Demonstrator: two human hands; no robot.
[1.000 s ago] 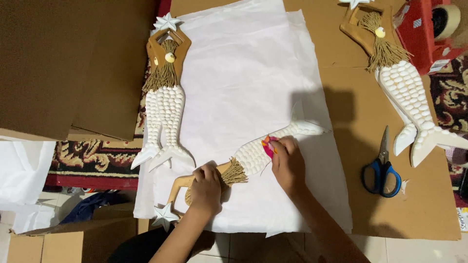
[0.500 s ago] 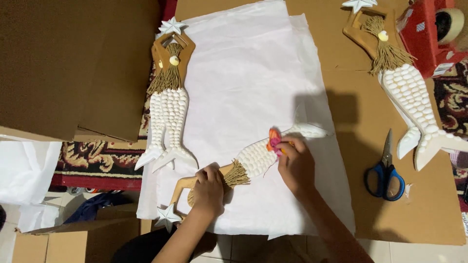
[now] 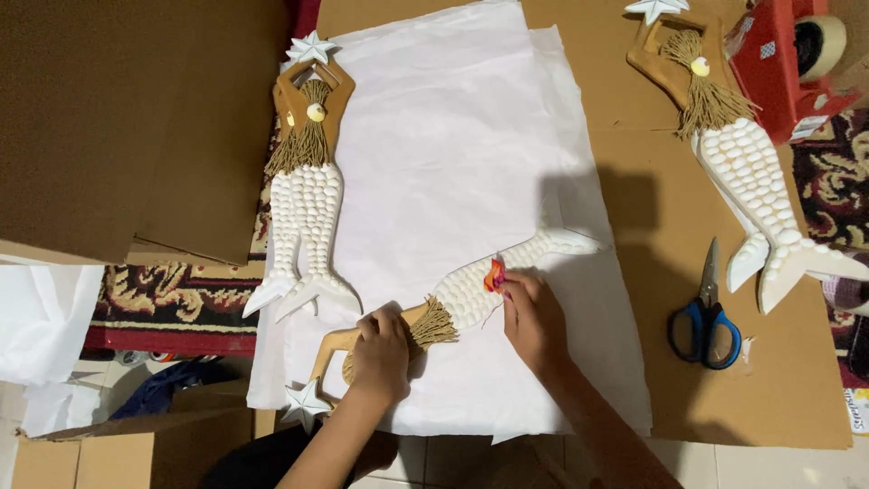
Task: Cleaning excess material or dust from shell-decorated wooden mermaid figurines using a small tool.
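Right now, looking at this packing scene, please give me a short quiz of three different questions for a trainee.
1. True or false: the left hand rests on the wooden torso of the mermaid figure lying on the white paper sheet.
2. What does the right hand pinch? A) scissors B) small orange-pink tag C) tape roll
3. How many mermaid figures are in view?

Key: 1 true; 2 B, the small orange-pink tag; 3 three.
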